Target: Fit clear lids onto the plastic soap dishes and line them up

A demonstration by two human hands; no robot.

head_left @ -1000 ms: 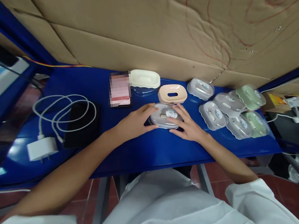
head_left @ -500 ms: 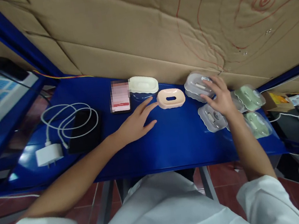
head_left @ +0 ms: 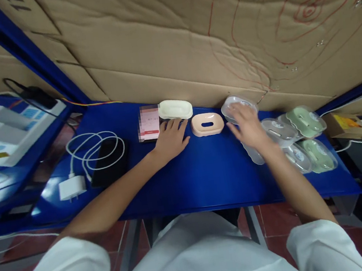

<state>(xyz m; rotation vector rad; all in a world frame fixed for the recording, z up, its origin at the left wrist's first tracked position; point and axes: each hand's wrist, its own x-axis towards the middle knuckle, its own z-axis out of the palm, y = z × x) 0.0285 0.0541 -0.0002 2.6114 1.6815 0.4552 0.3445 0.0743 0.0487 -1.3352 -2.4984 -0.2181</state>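
Note:
My left hand (head_left: 172,142) lies open with its fingers spread, just in front of a cream soap dish (head_left: 175,108) and beside the phone. Its fingertips reach the dish's front edge; whether they touch it I cannot tell. To its right sits a peach soap dish part (head_left: 213,130) with an oval slot, touched by neither hand. Over a grey soap box with a clear lid (head_left: 230,104), my right hand (head_left: 246,126) is somewhat blurred, fingers apart. The hand and wrist partly cover a second clear-lidded box (head_left: 254,154) below.
Several grey and green soap boxes (head_left: 306,121) stand on the right of the blue table (head_left: 194,182). A phone (head_left: 150,124), a white charger (head_left: 72,187) with coiled cable and a black flat object (head_left: 106,174) are at left. Cardboard (head_left: 143,51) walls the back.
My left hand has shifted left and up, closer to the cream dish and phone. My right hand has moved left across the grey box. The head view has shifted slightly.

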